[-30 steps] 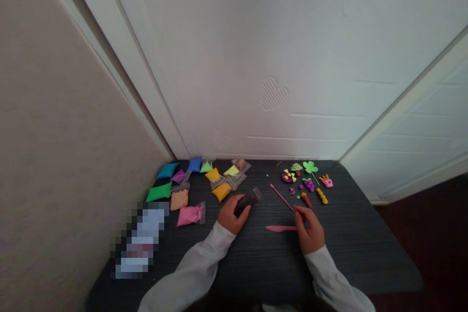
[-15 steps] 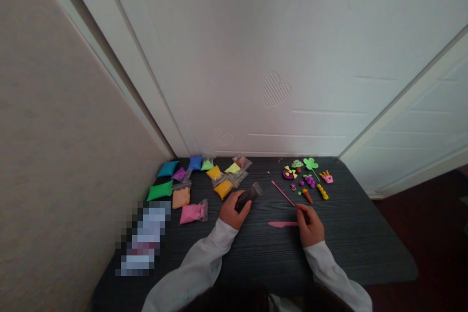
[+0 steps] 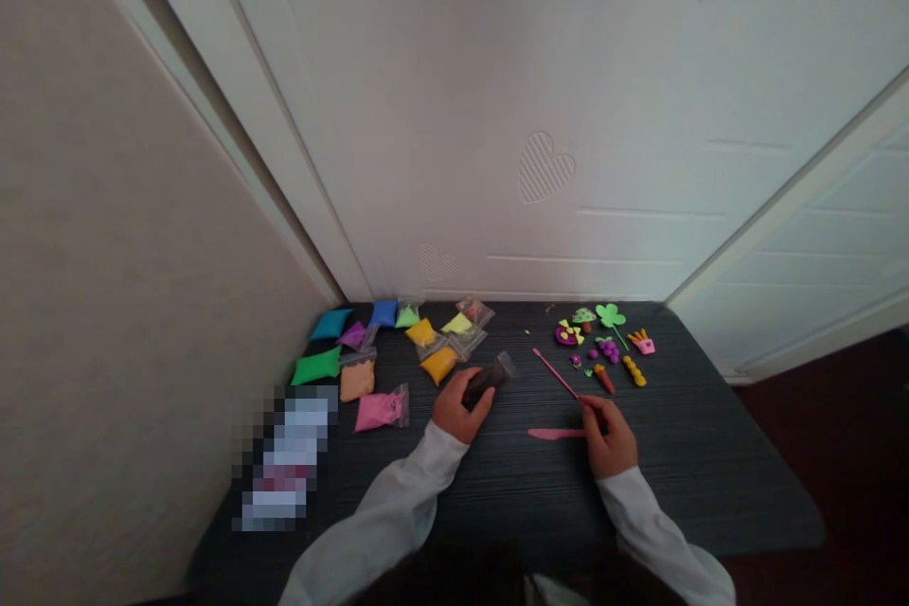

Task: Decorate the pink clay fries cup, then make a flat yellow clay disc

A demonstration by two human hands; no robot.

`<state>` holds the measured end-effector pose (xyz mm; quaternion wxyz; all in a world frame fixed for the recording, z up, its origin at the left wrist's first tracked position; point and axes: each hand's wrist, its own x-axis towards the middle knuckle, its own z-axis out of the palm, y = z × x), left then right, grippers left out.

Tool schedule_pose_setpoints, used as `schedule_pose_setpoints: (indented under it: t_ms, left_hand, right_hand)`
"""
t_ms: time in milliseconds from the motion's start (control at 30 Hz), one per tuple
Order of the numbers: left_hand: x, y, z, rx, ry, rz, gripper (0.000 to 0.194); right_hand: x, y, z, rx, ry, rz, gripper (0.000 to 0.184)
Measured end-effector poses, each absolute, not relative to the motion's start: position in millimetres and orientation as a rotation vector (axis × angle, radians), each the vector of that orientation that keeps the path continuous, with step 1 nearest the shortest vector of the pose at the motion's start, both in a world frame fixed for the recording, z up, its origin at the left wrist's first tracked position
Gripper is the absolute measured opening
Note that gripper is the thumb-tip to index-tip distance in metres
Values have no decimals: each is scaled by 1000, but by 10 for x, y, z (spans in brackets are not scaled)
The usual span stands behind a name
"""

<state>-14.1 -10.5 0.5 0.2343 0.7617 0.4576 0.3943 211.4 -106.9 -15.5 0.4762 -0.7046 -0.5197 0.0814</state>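
My left hand (image 3: 460, 404) is closed around a small clear bag of dark clay (image 3: 490, 381), whose transparent top sticks out past the fingers to the right. Thumb and fingertips of my right hand (image 3: 611, 438) are pinched at the near end of a thin pink modelling stick (image 3: 556, 373), which slants away to the upper left on the table. A pink plastic knife (image 3: 554, 434) lies flat just left of that hand, its right end hidden by the fingers.
Several bags of coloured clay, such as a pink one (image 3: 380, 409) and a green one (image 3: 316, 366), lie on the dark table (image 3: 497, 511) at left. Small clay figures, including a green clover (image 3: 611, 315) and purple grapes (image 3: 609, 352), sit back right. A white panel (image 3: 426, 114) stands behind.
The whole view has shifted slightly, moving everything a little to the right. The right fingertips now meet the near end of the pink stick more plainly. The left hand keeps the bag.
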Motion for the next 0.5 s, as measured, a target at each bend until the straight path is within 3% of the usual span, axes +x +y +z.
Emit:
schedule_pose_setpoints:
  t_ms: [500]
  left_hand:
    - [-132,-103,65,2078,1261,1101,30]
  right_hand:
    - [2093,-1068,-91,-1758,-1174,160,23]
